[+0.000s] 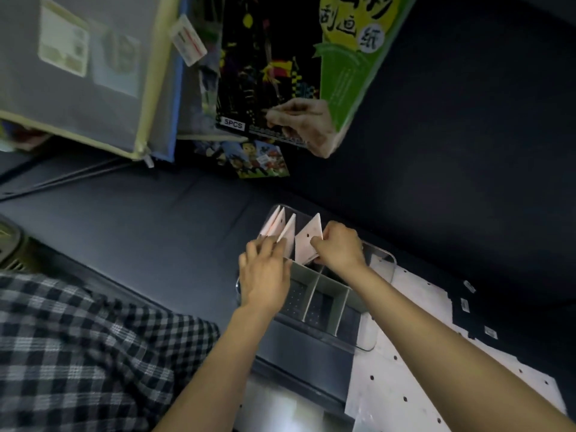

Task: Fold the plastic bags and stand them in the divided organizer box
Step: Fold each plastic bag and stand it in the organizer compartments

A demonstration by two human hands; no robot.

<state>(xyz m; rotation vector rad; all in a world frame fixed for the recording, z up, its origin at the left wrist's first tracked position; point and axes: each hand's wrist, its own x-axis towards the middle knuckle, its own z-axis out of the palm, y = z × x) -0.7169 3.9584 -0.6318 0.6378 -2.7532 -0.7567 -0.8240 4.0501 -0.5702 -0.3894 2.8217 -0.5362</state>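
Dark tabletop point(156, 232): right hand point(339, 244) pinches folded bag point(307, 241).

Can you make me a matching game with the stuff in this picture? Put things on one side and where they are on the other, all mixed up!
Things:
1. folded white bags
2. right hand
3. flat white bag with black dots
4. green-topped picture pack

Places:
A. lying flat on the dark surface, right of the organizer box
B. standing upright at the far end of the box
C. held up at the top of the picture by another person's hand
D. pinching the nearest folded triangle

Pairs: 1-B, 2-D, 3-A, 4-C
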